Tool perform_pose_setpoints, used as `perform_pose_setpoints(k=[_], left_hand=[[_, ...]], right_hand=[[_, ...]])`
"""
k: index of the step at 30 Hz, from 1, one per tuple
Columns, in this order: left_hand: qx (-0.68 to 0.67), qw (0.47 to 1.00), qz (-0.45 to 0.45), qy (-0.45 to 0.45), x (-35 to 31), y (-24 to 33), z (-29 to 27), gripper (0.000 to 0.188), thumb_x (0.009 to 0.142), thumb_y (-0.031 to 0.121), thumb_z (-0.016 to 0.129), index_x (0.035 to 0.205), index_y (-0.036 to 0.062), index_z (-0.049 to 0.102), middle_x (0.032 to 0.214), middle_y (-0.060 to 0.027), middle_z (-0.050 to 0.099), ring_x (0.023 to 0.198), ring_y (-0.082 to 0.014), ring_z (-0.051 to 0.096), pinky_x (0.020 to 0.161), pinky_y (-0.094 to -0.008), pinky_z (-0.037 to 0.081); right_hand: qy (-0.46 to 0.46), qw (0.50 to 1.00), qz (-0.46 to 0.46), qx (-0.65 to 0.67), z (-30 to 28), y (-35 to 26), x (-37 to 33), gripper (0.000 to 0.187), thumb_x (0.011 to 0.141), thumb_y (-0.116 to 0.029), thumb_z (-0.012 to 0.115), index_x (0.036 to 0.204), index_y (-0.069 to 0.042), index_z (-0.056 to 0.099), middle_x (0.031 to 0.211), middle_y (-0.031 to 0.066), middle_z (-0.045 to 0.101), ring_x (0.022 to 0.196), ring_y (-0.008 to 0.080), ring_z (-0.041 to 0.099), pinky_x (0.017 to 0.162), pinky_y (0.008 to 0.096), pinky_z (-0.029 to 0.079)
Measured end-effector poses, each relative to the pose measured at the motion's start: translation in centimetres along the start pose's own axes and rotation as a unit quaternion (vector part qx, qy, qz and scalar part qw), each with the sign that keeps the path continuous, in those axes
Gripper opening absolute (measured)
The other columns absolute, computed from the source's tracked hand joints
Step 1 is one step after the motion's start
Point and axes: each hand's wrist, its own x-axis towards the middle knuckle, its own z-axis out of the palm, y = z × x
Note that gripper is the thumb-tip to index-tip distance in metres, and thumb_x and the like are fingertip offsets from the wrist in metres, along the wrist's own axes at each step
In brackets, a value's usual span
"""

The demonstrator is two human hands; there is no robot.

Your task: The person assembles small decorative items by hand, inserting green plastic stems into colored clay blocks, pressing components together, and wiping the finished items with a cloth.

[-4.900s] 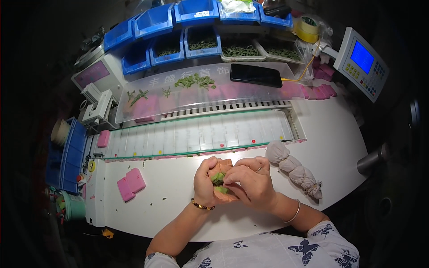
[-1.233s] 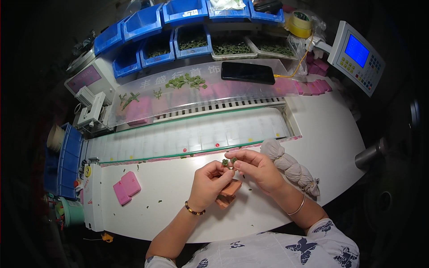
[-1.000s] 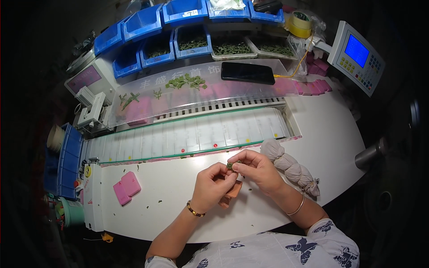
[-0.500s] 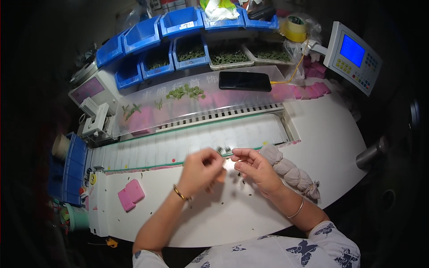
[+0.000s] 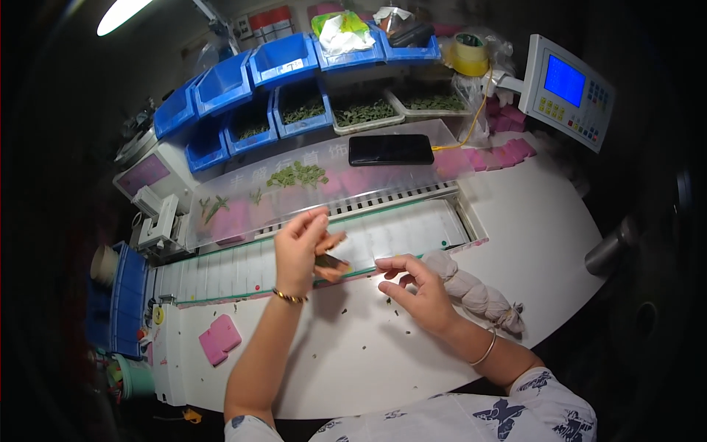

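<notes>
My left hand (image 5: 298,254) is raised over the near edge of the long glass-topped conveyor (image 5: 383,232). Its thumb and forefinger are pressed together, and the other fingers curl around something dark and blurred that I cannot make out. To the right, my right hand (image 5: 420,295) hovers by the conveyor's front edge with thumb and forefinger apart; I see nothing between them. Small dark green bits lie scattered on the white tabletop (image 5: 353,376) below both hands. On the clear plastic cover (image 5: 243,191) behind the conveyor rests a pile of green pieces (image 5: 298,175).
A knotted grey cloth roll (image 5: 479,295) lies beside my right forearm. Pink blocks (image 5: 219,339) sit at the left. Blue bins (image 5: 283,59) line the back, some with green pieces. A black phone (image 5: 390,149) on a yellow cable and a control panel (image 5: 567,92) stand beyond.
My left hand has moved up and left, away from my right hand, over the conveyor. My right hand's thumb and forefinger have spread apart. The whole view has shifted slightly.
</notes>
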Motion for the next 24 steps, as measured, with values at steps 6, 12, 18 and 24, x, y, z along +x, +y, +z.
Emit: perform_pose_setpoints(k=[6, 12, 18, 24], left_hand=[[-0.216, 0.960, -0.181, -0.007, -5.9, -4.1, 1.1, 0.038, 0.097, 0.031, 0.054, 0.119, -0.0007, 0.056, 0.094, -0.0072, 0.061, 0.082, -0.0143, 0.061, 0.074, -0.0280, 0.052], [-0.286, 0.942, -0.170, -0.032, -9.2, -5.4, 1.7, 0.053, 0.099, 0.049, 0.043, 0.122, 0.0026, 0.054, 0.106, -0.0058, 0.064, 0.092, -0.0139, 0.062, 0.081, -0.0294, 0.051], [-0.267, 0.943, -0.197, -0.033, -8.6, -6.1, 1.3, 0.065, 0.099, 0.059, 0.024, 0.129, 0.0046, 0.045, 0.109, -0.0107, 0.060, 0.089, -0.0194, 0.060, 0.074, -0.0298, 0.051], [-0.326, 0.926, -0.185, -0.047, -8.1, -4.8, 1.5, 0.070, 0.099, 0.058, 0.022, 0.122, -0.0023, 0.047, 0.083, -0.0093, 0.056, 0.066, -0.0224, 0.055, 0.058, -0.0346, 0.050]], right_hand=[[-0.109, 0.938, -0.277, -0.180, 2.1, -2.5, -0.4, 0.045, 0.072, -0.002, 0.073, 0.115, -0.003, 0.059, 0.116, 0.0136, 0.060, 0.109, 0.0312, 0.056, 0.093, 0.0406, 0.046], [-0.084, 0.930, -0.298, -0.197, 2.4, -1.0, -0.9, 0.046, 0.062, 0.010, 0.065, 0.106, -0.004, 0.066, 0.104, 0.0124, 0.067, 0.096, 0.0306, 0.066, 0.081, 0.0369, 0.055], [-0.091, 0.889, -0.347, -0.285, 2.9, -1.6, -2.5, 0.036, 0.070, 0.002, 0.064, 0.105, -0.001, 0.067, 0.111, 0.0126, 0.066, 0.103, 0.0274, 0.065, 0.087, 0.0368, 0.054], [-0.179, 0.815, -0.430, -0.344, 0.9, -4.0, -3.7, 0.041, 0.077, -0.005, 0.062, 0.117, 0.002, 0.061, 0.121, 0.0134, 0.062, 0.117, 0.0267, 0.057, 0.096, 0.0382, 0.049]])
